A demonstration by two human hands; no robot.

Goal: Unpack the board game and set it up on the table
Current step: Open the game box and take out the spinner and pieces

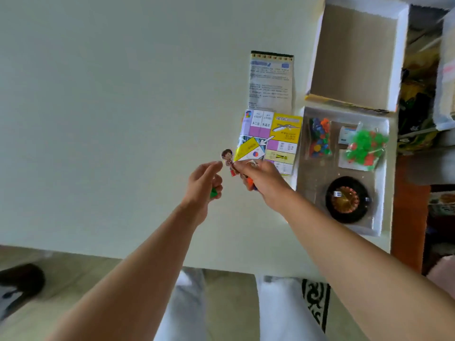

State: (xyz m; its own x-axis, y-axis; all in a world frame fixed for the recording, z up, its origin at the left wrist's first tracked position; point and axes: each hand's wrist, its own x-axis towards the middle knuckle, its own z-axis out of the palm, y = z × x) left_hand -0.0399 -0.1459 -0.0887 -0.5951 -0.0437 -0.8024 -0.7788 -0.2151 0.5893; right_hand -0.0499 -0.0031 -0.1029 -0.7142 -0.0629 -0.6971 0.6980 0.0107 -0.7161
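Cardboard character pawn [227, 157] sits above the desk [123, 119], long axis pointing away from the person, lower end pinched by right hand [256, 175] fingers. Left hand [203, 183] just beside it, fingers curled round green stand [213, 193]; stand probably fits the foot.

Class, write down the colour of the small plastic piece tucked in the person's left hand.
Green; the head view shows the piece under the left hand.

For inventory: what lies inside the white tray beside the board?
A black spinner wheel, a bag of multicoloured pieces, a bag of green and red pieces; papers beneath it are mostly hidden.
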